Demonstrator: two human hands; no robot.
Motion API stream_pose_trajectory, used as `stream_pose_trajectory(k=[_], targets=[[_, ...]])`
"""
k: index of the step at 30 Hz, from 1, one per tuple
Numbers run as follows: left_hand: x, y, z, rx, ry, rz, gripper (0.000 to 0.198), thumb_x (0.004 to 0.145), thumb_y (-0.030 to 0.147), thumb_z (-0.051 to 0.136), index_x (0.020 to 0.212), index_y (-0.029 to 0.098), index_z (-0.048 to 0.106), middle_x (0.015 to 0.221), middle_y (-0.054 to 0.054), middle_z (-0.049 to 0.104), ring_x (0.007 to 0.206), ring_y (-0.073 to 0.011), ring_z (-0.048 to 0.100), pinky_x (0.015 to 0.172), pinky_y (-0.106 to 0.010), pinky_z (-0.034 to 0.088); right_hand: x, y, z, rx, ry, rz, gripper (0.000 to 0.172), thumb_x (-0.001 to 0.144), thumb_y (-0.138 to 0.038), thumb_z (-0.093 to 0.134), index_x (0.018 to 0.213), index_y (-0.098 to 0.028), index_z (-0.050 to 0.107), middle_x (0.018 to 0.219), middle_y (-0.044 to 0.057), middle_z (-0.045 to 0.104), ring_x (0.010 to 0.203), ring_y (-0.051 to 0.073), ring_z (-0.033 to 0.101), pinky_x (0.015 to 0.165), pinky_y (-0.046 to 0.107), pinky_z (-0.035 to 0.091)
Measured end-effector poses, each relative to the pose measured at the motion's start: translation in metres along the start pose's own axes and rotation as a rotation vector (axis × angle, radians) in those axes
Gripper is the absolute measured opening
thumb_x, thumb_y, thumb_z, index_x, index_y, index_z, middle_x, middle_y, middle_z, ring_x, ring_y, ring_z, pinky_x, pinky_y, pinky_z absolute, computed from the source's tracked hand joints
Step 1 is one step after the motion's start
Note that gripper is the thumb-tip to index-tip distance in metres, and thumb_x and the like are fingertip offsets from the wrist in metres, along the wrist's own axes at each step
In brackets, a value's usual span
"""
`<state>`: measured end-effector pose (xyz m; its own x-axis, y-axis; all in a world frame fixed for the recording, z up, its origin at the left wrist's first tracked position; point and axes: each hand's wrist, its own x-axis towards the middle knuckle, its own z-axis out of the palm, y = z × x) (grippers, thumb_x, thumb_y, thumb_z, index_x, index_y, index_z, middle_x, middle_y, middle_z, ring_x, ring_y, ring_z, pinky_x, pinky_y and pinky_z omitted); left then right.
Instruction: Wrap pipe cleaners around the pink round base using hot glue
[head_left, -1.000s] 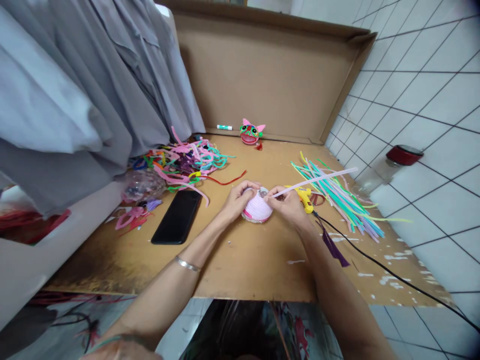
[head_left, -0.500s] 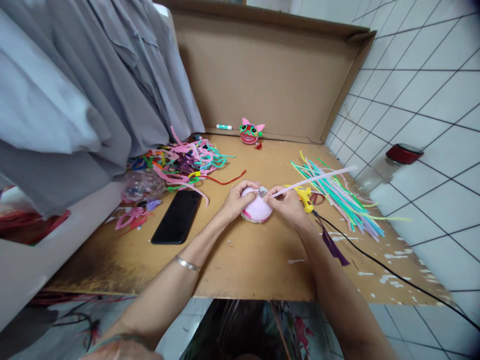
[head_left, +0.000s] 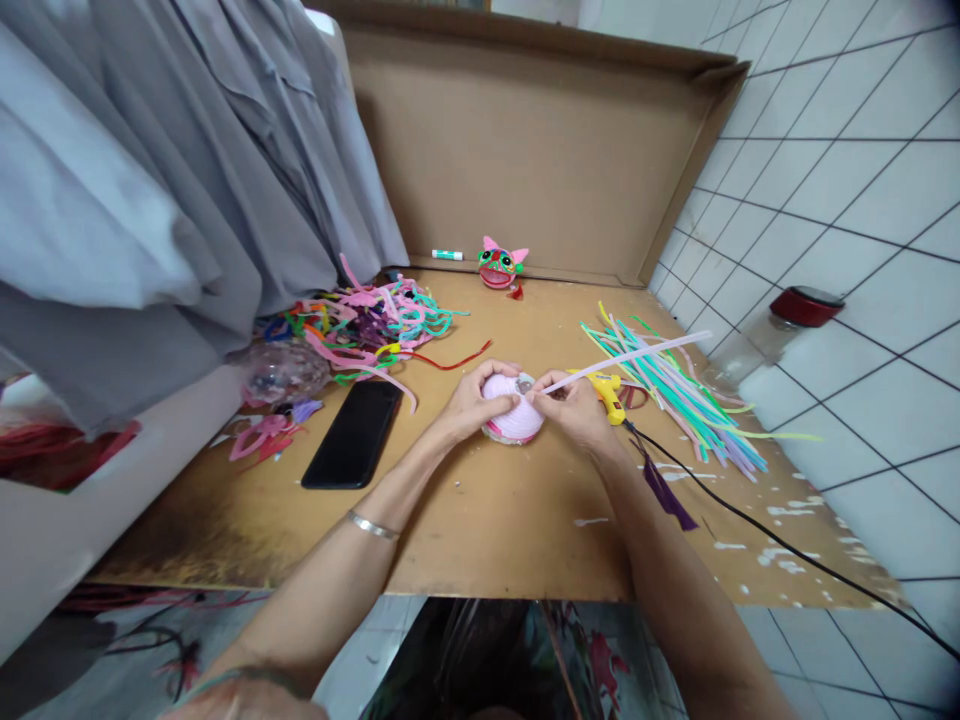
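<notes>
A pale pink dome [head_left: 513, 418], wrapped in fuzzy strands with a darker pink band low down, is held just above or on the table. My left hand [head_left: 475, 402] grips its left side, thumb across the top. My right hand [head_left: 571, 405] is closed at the dome's upper right, pinching a pale pink pipe cleaner [head_left: 637, 353] whose long free end points up to the right. Near the top of the dome a small greyish patch shows between my hands. A yellow glue gun [head_left: 613, 400] lies just beyond my right hand, partly hidden by it.
Loose pipe cleaners [head_left: 675, 390] lie at the right, beside a glass jar [head_left: 776, 335]. A purple tassel [head_left: 664, 487] and a black cord are nearer. At the left are a phone [head_left: 352, 435] and a tangled pile [head_left: 382, 315]. A decorated head [head_left: 499, 265] stands at the back.
My left thumb has shifted slightly to the right on top of the dome. Otherwise the hands and the pipe cleaner look nearly the same.
</notes>
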<state>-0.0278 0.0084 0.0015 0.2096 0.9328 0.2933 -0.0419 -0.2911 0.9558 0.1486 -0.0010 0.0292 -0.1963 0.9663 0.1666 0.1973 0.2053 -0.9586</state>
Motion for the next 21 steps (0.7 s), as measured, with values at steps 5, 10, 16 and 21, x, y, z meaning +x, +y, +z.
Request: stream_pose_trajectory(k=[5, 10, 16, 21], targets=[[-0.0001, 0.0021, 0.0, 0.002, 0.002, -0.007, 0.036, 0.061, 0.03, 0.072, 0.093, 0.016, 0.061, 0.119, -0.012, 0.066, 0.112, -0.0272, 0.061, 0.098, -0.041, 0.046, 0.0006, 0.001, 0.0002, -0.005, -0.003, -0.003, 0.019, 0.06, -0.037, 0.065, 0.064, -0.02, 0.058, 0.059, -0.002, 0.056, 0.057, 0.012, 0.047, 0.055, 0.025, 0.037], [-0.0021, 0.0042, 0.0014, -0.008, 0.018, -0.002, 0.032, 0.062, 0.029, 0.069, 0.091, 0.017, 0.063, 0.118, -0.011, 0.066, 0.113, -0.0277, 0.061, 0.1, -0.042, 0.045, 0.0011, 0.0016, 0.0006, -0.006, -0.001, -0.022, 0.018, 0.061, -0.037, 0.064, 0.064, -0.02, 0.057, 0.059, -0.002, 0.056, 0.058, 0.012, 0.048, 0.055, 0.025, 0.038], [-0.0012, 0.0044, 0.0052, -0.04, 0.073, -0.014, 0.022, 0.065, 0.027, 0.063, 0.085, 0.017, 0.064, 0.112, -0.01, 0.07, 0.112, -0.027, 0.062, 0.1, -0.043, 0.045, 0.0012, 0.0015, 0.0014, -0.022, 0.003, -0.026, 0.017, 0.061, -0.036, 0.063, 0.064, -0.02, 0.058, 0.06, -0.002, 0.057, 0.059, 0.012, 0.048, 0.056, 0.025, 0.038], [0.0006, 0.0012, 0.0059, -0.074, 0.098, -0.012, 0.019, 0.068, 0.03, 0.062, 0.082, 0.017, 0.065, 0.107, -0.009, 0.071, 0.108, -0.0255, 0.064, 0.096, -0.04, 0.047, 0.0002, 0.0009, 0.0019, -0.029, 0.008, -0.025, 0.016, 0.061, -0.035, 0.063, 0.063, -0.02, 0.058, 0.058, -0.002, 0.056, 0.057, 0.012, 0.047, 0.054, 0.025, 0.036]])
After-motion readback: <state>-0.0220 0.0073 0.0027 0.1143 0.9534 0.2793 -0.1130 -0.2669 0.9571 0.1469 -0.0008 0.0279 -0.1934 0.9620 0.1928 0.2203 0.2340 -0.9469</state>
